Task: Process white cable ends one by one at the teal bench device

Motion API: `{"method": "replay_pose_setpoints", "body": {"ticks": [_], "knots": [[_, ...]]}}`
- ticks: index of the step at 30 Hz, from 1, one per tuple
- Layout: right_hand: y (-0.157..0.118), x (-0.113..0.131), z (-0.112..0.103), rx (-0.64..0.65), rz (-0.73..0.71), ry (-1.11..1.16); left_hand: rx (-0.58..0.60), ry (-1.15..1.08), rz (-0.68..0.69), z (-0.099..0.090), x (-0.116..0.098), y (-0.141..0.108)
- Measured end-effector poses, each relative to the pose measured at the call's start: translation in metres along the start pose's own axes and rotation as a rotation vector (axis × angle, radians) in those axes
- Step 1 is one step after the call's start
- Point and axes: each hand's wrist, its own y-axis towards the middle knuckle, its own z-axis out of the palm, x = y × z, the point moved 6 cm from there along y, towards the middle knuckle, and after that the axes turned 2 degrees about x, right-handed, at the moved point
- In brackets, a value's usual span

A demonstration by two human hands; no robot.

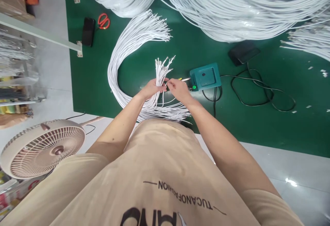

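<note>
My left hand (pixel 152 88) is wrapped round a small bunch of white wires (pixel 160 71), whose ends fan out above the fingers. Close beside it, my right hand (pixel 178 89) has its fingers pinched together near the bunch; what they hold, if anything, is too small to make out. A larger curved bundle of white wires (pixel 113 64) lies on the table around my left hand, its lower ends under my wrists. Just right of my right hand is a teal device (pixel 193 75) with a shallow tray-like top and a green button.
Large coils of white wire (pixel 232 9) lie along the far side of the green table (pixel 257 126). A phone (pixel 88 32) and red-handled scissors (pixel 103 21) lie at the left. A black adapter (pixel 243 52) with loose cable is at the right. A fan (pixel 48 148) stands at the lower left.
</note>
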Motion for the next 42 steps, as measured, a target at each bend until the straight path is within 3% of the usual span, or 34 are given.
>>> {"method": "replay_pose_setpoints", "body": {"ticks": [3, 6, 8, 13, 19, 27, 42], "knots": [[0.007, -0.010, 0.005, 0.037, 0.175, 0.235, -0.020, 0.029, 0.000, -0.001, 0.001, 0.002], [0.010, -0.013, 0.009, 0.031, 0.200, 0.256, -0.032, 0.030, -0.009, -0.001, 0.002, 0.004], [0.009, -0.011, 0.009, 0.012, 0.146, 0.142, -0.035, 0.014, -0.019, -0.001, 0.004, 0.006], [0.003, 0.004, -0.001, 0.016, -0.152, -0.321, -0.069, -0.029, -0.091, 0.000, 0.010, 0.012], [0.012, -0.012, -0.032, 0.011, -0.152, -0.491, -0.135, -0.037, -0.136, 0.001, 0.015, 0.019], [0.015, -0.019, -0.033, 0.071, -0.201, -0.443, -0.183, -0.017, -0.168, 0.008, 0.016, 0.024], [0.019, -0.020, -0.040, 0.031, -0.052, -0.001, -0.219, 0.097, -0.162, 0.009, 0.025, 0.027]]}}
